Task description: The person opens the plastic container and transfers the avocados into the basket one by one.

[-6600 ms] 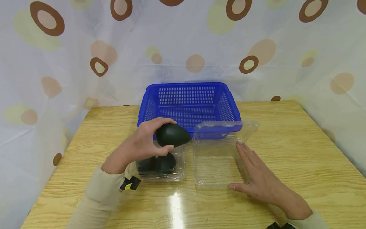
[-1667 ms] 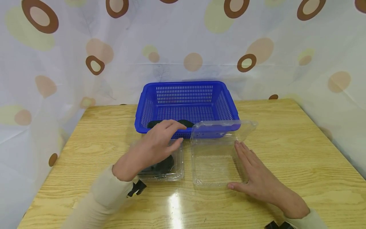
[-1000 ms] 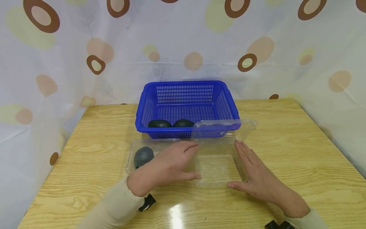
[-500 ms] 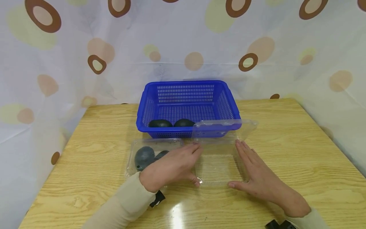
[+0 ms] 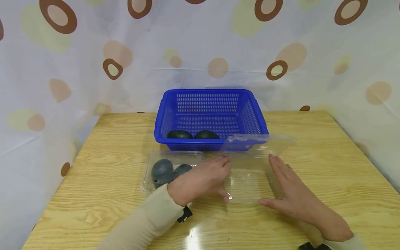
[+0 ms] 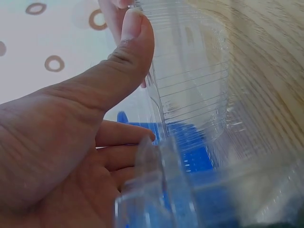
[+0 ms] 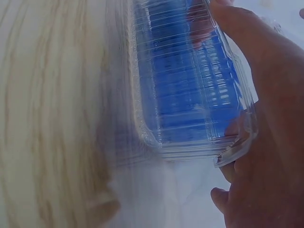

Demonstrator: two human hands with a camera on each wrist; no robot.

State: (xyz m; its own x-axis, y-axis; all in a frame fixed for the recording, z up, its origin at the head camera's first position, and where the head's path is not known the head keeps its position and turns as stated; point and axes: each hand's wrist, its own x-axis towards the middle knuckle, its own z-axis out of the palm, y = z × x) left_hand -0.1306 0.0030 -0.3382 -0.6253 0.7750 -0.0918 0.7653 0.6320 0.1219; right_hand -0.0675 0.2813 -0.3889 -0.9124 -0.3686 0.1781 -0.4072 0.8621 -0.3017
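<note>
An open clear plastic clamshell box (image 5: pixel 248 185) stands in front of me, its lid (image 5: pixel 260 146) raised at the back. My left hand (image 5: pixel 200 178) holds its left side, thumb at the near corner and fingers at the far one. In the left wrist view the thumb (image 6: pixel 135 52) lies along the box's rim. Across from it, my right hand (image 5: pixel 297 194) holds the right side, with thumb and fingers spread along it. A second clear plastic box (image 5: pixel 146 178) on the left contains dull dark avocados (image 5: pixel 162 171), partly hidden by my left hand.
A blue slotted basket (image 5: pixel 160 125) sits at the back of the wooden table (image 5: pixel 93 194). Two avocados (image 5: pixel 206 134) lie inside, along its near wall. The raised lid overlaps the basket's front right in this view. Behind the table hangs a patterned cloth (image 5: pixel 193 41).
The avocado my left hand held is out of it, and two avocados now lie in the basket. My left hand has come to the clamshell box, which has shifted slightly right with both hands.
</note>
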